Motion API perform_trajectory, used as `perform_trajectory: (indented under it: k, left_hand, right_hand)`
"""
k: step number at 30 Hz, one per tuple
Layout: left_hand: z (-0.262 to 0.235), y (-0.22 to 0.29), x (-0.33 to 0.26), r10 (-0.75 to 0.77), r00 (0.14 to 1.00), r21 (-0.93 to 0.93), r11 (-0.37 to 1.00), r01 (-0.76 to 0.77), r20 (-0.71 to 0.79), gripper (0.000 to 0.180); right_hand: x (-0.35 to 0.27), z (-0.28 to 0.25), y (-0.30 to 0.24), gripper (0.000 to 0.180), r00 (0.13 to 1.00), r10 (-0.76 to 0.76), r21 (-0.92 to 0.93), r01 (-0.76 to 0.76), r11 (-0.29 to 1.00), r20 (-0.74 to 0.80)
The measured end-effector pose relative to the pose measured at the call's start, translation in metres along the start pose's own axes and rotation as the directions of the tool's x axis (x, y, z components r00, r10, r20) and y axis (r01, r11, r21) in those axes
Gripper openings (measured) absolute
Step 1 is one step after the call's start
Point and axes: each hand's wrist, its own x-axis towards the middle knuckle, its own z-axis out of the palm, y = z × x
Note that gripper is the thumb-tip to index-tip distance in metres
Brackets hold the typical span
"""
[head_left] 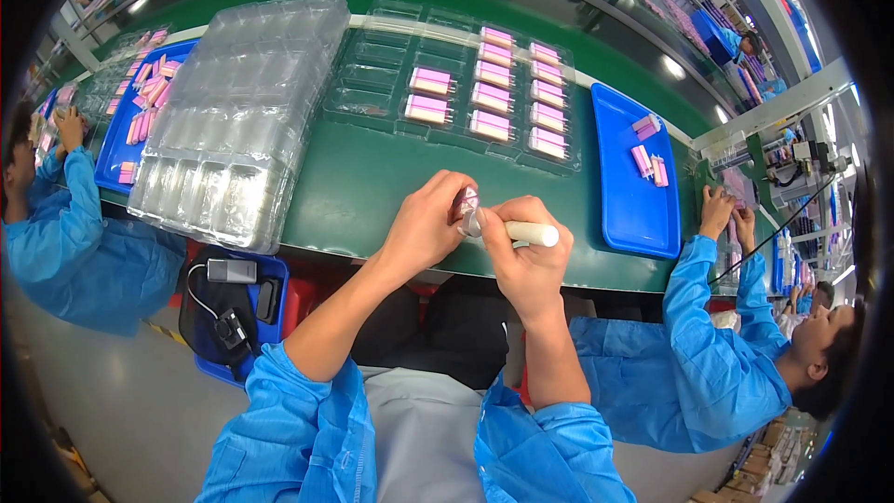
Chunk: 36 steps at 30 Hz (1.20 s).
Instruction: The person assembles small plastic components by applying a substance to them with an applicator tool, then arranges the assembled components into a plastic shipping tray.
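My left hand (426, 224) is closed around a small pink and white flat piece (466, 202), held just above the near edge of the green belt (354, 191). My right hand (523, 256) grips a white cylindrical tool (533, 234) whose clear round tip (473, 221) touches the pink piece. Both hands meet in the middle of the view. Beyond them lies a clear blister tray (372, 84) with several pink pieces in its right-hand pockets.
A tall stack of clear blister trays (242, 121) stands at the left. A blue tray (626, 196) with a few pink pieces lies at the right, another blue tray (119, 144) far left. Seated people in blue coats work on both sides. A blue bin (270, 265) hangs below the belt.
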Motion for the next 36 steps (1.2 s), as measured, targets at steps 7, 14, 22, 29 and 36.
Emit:
perform_trajectory:
  k: [7,14,22,29,36]
  left_hand:
    - [-0.005,0.003,-0.002,-0.072,0.995,-0.039,0.996,0.075,0.075,0.039]
    - [-0.01,-0.014,0.0,-0.185,0.977,-0.569,0.794,0.213,0.108,0.046]
    - [-0.023,-0.024,0.014,-0.271,0.955,-0.914,0.344,0.213,0.12,0.042]
    - [-0.034,-0.014,0.085,-0.283,0.953,-0.952,0.247,0.18,0.107,0.037]
    - [-0.03,-0.043,0.197,-0.04,0.962,-0.063,0.998,0.024,-0.269,0.029]
  right_hand:
    - [-0.01,-0.004,0.01,0.013,0.98,0.181,0.297,-0.15,0.943,-0.079]
    - [-0.016,-0.025,0.027,0.014,0.903,0.359,0.474,-0.215,0.854,-0.237]
    - [-0.039,-0.024,0.08,0.014,0.794,0.58,0.681,-0.324,0.657,-0.182]
    - [-0.05,-0.024,0.088,0.014,0.793,0.588,0.707,-0.323,0.63,-0.162]
    - [-0.052,-0.023,0.088,0.015,0.809,0.57,0.729,-0.304,0.613,-0.143]
